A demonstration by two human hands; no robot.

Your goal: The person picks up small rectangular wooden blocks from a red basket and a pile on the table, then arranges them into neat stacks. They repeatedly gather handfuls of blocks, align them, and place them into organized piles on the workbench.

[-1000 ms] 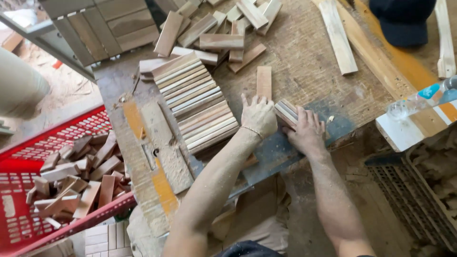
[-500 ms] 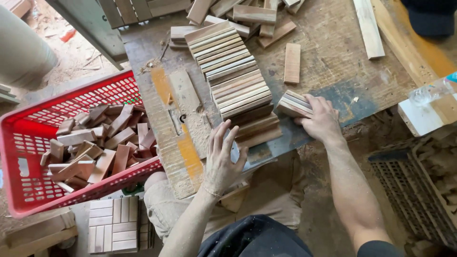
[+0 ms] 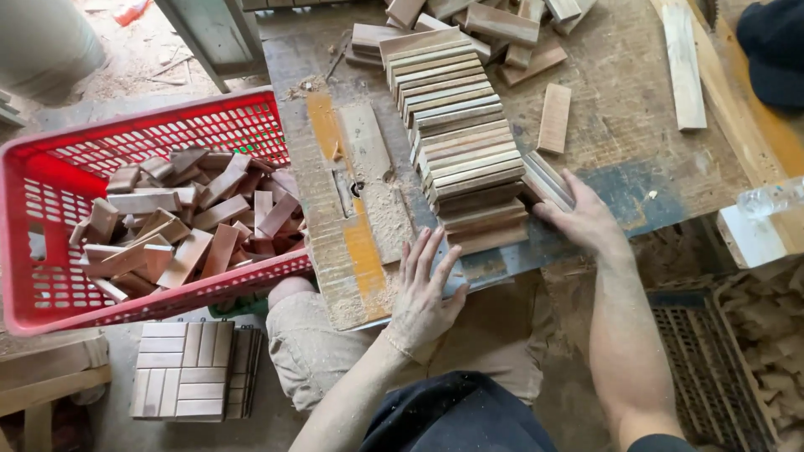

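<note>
1. Left hand (image 3: 423, 293) flat and empty, fingers spread, on the near bench edge (image 3: 368, 276), just short of the long row of wood slats (image 3: 461, 134).
2. Right hand (image 3: 586, 222) closed around a small bundle of slats (image 3: 548, 180), touching the row's near right end.
3. Step looks like squaring the bundle against the row.
4. Next move calls for keeping the edges flush so the row doesn't tip.
5. Red crate of offcuts (image 3: 50, 201) sits to the left.
</note>
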